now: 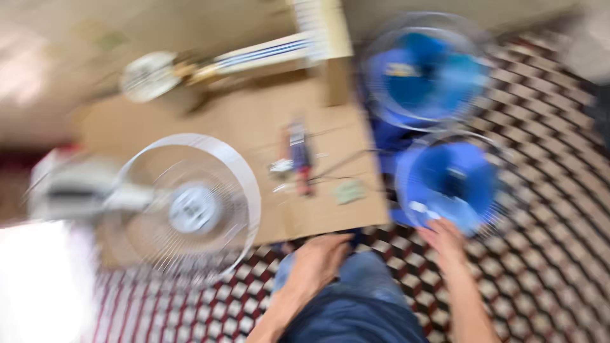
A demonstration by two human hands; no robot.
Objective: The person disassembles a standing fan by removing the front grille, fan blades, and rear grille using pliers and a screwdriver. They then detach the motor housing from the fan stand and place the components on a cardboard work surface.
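The picture is heavily blurred by motion. My left hand (318,260) rests on my knee in blue jeans (356,305), fingers loosely curled, holding nothing that I can make out. My right hand (445,241) reaches toward the rim of a blue fan (451,181) in a wire guard and touches or nearly touches its lower edge. A second blue fan (422,70) lies just beyond it. A white fan guard with a round hub (190,203) lies to the left on a sheet of cardboard (254,121).
Small tools, among them a screwdriver-like thing (298,155), and a small greenish part (349,190) lie on the cardboard. A white disc (149,76) and a striped pole (267,54) lie at the back. A checkered mat (546,222) covers the floor.
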